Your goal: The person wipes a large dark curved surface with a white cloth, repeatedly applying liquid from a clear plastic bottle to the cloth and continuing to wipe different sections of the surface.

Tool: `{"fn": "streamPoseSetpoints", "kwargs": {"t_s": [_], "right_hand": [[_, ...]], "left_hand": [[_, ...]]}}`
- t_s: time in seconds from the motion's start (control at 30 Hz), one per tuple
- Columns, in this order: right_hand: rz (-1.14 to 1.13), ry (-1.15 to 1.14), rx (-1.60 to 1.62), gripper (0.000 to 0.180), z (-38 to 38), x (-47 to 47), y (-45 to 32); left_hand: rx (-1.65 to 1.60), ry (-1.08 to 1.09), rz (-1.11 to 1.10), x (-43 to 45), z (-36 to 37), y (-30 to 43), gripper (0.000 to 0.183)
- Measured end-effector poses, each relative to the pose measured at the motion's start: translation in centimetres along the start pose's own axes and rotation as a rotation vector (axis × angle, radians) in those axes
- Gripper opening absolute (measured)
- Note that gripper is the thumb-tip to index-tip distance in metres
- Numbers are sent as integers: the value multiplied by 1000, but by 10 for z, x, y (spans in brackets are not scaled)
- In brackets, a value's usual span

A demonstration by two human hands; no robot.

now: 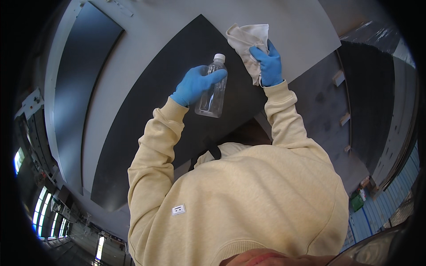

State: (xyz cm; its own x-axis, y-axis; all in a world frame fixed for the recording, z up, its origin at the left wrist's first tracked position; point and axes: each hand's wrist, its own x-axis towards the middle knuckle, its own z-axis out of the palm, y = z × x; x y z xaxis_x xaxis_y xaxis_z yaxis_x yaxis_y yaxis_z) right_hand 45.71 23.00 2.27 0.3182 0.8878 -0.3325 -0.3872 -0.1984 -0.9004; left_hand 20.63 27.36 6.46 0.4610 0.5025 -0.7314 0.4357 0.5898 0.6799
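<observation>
My left hand (196, 83), in a blue glove, grips a clear plastic bottle (211, 99) with a white cap. The bottle is tilted slightly, cap end away from me, and seems to hold clear liquid, though the level is hard to make out. A crumpled white cloth (248, 41) is bunched in my right hand (271, 66), which wears a blue glove too. Both hands are above a long dark panel (159, 99) that lies on a pale grey worktable (299, 30). Whether the cloth touches the panel cannot be told.
Another dark panel (88, 63) lies at the left of the table. To the right, past a stretch of grey floor (316, 103), stand a dark stacked sheet (369, 99) and small wooden blocks (338, 78). A green bin (357, 202) is at the lower right.
</observation>
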Motion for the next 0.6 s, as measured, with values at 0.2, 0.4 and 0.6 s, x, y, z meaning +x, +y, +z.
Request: {"fn": "streamPoseSetpoints", "kwargs": {"t_s": [0.2, 0.4, 0.6], "right_hand": [[-73, -17, -81, 50, 11, -8, -12], [-108, -12, -135, 52, 15, -7, -11], [-175, -19, -262, 53, 13, -6, 8]], "left_hand": [[78, 33, -59, 10, 1, 7, 68], [79, 48, -100, 6, 3, 13, 71], [59, 3, -80, 4, 5, 13, 70]]}}
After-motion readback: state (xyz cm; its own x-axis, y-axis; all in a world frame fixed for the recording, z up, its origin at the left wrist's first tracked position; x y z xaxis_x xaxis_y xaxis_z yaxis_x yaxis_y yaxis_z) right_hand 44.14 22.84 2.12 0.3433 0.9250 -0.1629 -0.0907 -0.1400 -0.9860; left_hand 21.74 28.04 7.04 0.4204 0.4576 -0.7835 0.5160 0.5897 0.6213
